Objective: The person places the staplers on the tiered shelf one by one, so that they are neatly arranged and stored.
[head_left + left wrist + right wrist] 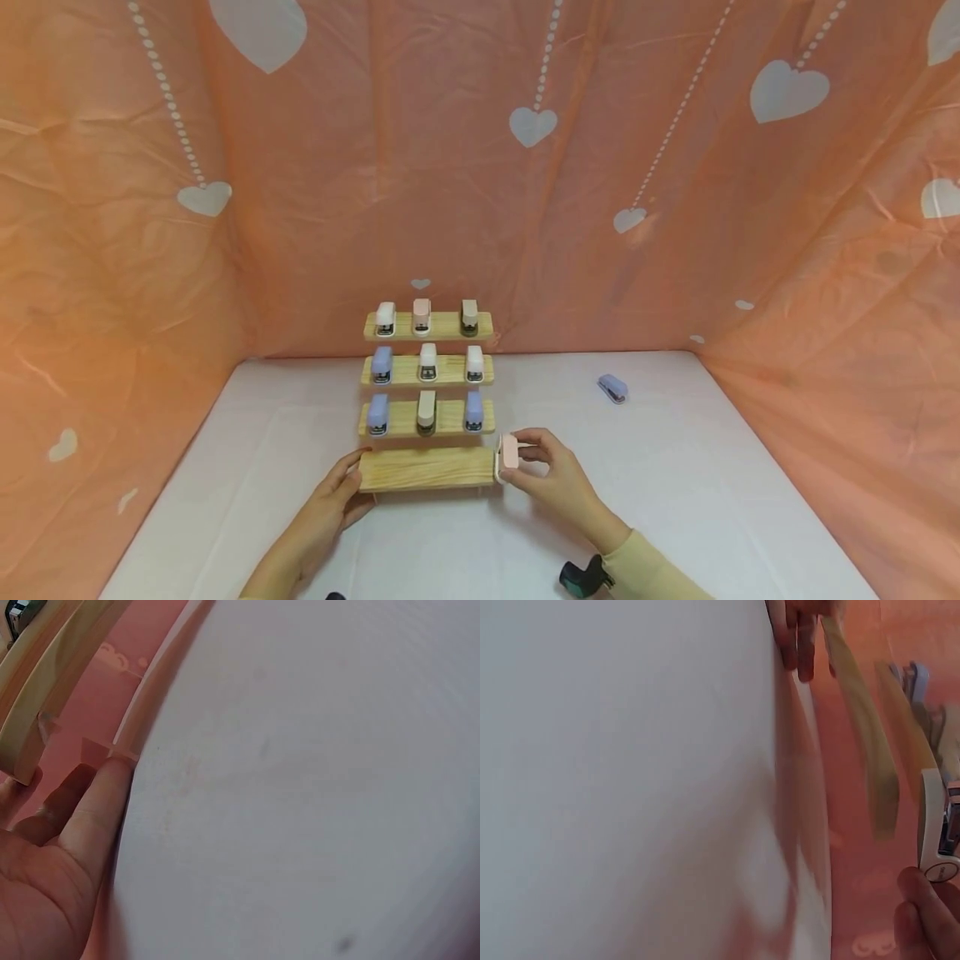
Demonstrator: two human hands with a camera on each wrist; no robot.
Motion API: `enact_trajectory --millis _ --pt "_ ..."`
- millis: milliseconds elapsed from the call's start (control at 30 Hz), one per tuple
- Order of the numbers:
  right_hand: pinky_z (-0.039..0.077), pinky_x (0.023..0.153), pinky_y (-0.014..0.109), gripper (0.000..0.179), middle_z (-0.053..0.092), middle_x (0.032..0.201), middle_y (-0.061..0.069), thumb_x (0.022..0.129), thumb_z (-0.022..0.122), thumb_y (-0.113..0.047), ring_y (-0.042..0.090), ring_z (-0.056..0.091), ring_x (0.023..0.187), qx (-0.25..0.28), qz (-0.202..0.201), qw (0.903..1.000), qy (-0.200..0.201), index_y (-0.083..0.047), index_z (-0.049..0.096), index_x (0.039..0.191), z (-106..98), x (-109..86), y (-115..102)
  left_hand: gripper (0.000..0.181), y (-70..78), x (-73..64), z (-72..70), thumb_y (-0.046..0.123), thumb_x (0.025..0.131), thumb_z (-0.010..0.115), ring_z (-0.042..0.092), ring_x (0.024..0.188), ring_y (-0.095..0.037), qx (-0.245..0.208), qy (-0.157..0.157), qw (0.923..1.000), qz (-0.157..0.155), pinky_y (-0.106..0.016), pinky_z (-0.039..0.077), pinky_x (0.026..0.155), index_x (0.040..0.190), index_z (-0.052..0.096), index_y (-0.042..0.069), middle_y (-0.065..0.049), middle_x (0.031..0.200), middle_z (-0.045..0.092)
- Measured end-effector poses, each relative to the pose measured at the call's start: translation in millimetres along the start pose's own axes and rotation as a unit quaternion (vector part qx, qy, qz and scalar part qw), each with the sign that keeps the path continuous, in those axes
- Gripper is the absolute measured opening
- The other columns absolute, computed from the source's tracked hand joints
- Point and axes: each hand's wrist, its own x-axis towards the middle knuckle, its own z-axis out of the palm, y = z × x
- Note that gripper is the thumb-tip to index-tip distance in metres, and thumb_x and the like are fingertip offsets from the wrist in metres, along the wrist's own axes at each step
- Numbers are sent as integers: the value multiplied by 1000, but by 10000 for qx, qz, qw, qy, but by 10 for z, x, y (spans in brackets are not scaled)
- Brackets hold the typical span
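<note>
In the head view a tiered wooden display shelf (426, 469) stands in the middle of the white table. At its lowest board's left end, my left hand (330, 498) holds the edge; the left wrist view shows its fingers (97, 817) beside a clear support. My right hand (555, 477) pinches a pink and white mini stapler (508, 457), standing on end just off that board's right end. The right wrist view shows the stapler's white base (931, 817) near the fingertips. Nothing stands on the lowest board. The three tiers above carry several mini staplers, among them a purple one (378, 414).
A purple mini stapler (613, 388) lies apart on the table (675, 467) at the back right. A dark object (583, 577) shows by my right sleeve. Pink-orange cloth (450, 208) with white hearts hangs behind and at both sides.
</note>
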Motion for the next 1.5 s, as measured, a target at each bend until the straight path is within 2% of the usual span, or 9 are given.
enact_trajectory --millis 133,300,467,667,900,1033,1167,1333,1500 --pt "48 88 55 48 66 113 11 79 81 -11 26 65 99 -218 -495 9985 -41 -1 57 119 110 3 11 43 1 3 13 16 107 28 37 133 -42 63 -9 10000 21 -43 41 102 150 28 14 -30 152 22" --pt "51 88 47 50 66 113 5 76 84 -13 21 64 100 -400 -933 9948 -108 -4 58 118 289 63 225 43 6 21 26 16 106 28 39 132 -40 79 18 10000 31 -43 41 102 150 29 13 -30 151 24" --pt "49 91 42 51 65 114 -5 77 83 -28 18 62 103 -456 -913 9946 -167 -16 57 118 456 114 286 43 4 31 22 16 107 28 38 132 -41 67 15 10000 -15 -43 41 102 150 28 13 -29 152 23" --pt "48 93 40 52 63 117 -4 80 78 -43 20 59 109 -587 -890 9938 -324 -17 55 119 686 164 167 44 4 22 12 16 107 27 34 134 -43 60 -54 10000 -11 -44 40 102 150 27 13 -31 152 20" --pt "47 95 38 53 62 116 -4 80 76 -47 17 58 110 -680 -754 9943 -335 -16 56 117 979 248 59 44 10 12 14 16 107 27 34 134 -43 -16 -78 10000 3 -43 41 102 150 27 13 -29 152 20" --pt "47 94 36 50 62 114 -4 81 77 -45 14 58 109 -727 -879 9931 -259 -15 57 115 1099 284 23 44 -2 9 14 15 106 27 33 135 -44 -73 -121 9999 -11 -43 40 102 150 26 13 -30 152 20" --pt "47 93 33 49 62 113 -7 81 75 -47 13 57 108 -948 -1025 9900 -200 -16 59 116 1169 311 -1 44 -9 10 10 15 106 27 32 135 -44 -116 -138 9998 -19 -43 40 103 150 26 12 -30 152 19" --pt "46 92 33 52 60 114 -13 80 71 -56 11 54 108 -1284 -902 9872 -281 -23 59 118 1188 331 -28 44 6 13 8 15 107 27 35 134 -41 -118 -73 9999 -45 -42 41 102 151 25 13 -29 152 23" --pt "46 89 32 52 61 116 -13 80 76 -49 9 53 105 -1902 -1288 9723 -424 -24 58 122 1169 347 -4 44 14 6 -2 16 107 27 37 134 -41 -83 -40 9999 -57 -42 42 102 151 25 13 -30 151 25"
